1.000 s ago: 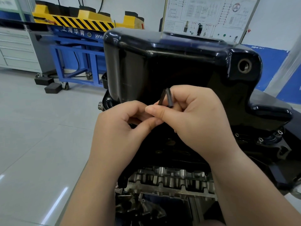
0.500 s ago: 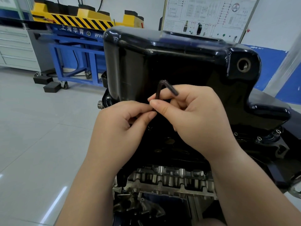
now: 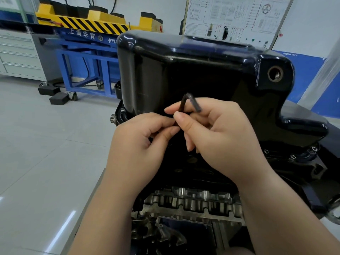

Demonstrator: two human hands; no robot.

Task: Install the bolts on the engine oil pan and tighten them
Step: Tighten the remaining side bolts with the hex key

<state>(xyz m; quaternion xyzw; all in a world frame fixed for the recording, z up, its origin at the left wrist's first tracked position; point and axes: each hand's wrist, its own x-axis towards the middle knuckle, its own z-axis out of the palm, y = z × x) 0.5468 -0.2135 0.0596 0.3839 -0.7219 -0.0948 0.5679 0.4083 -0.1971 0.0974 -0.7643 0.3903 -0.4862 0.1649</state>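
While your right hand (image 3: 220, 137) pinches the bent hex key (image 3: 184, 103) between thumb and forefinger, short leg poking up and right, your left hand (image 3: 136, 144) curls in beside it. Its thumb and forefinger tips nip the key's lower shaft, touching your right thumb. Both hands sit in front of the near wall of the black oil pan (image 3: 202, 70) — upturned on the engine (image 3: 193, 201). Bolts (image 3: 292, 157) sit in the pan's flange at right — key's tip hidden behind your fingers.
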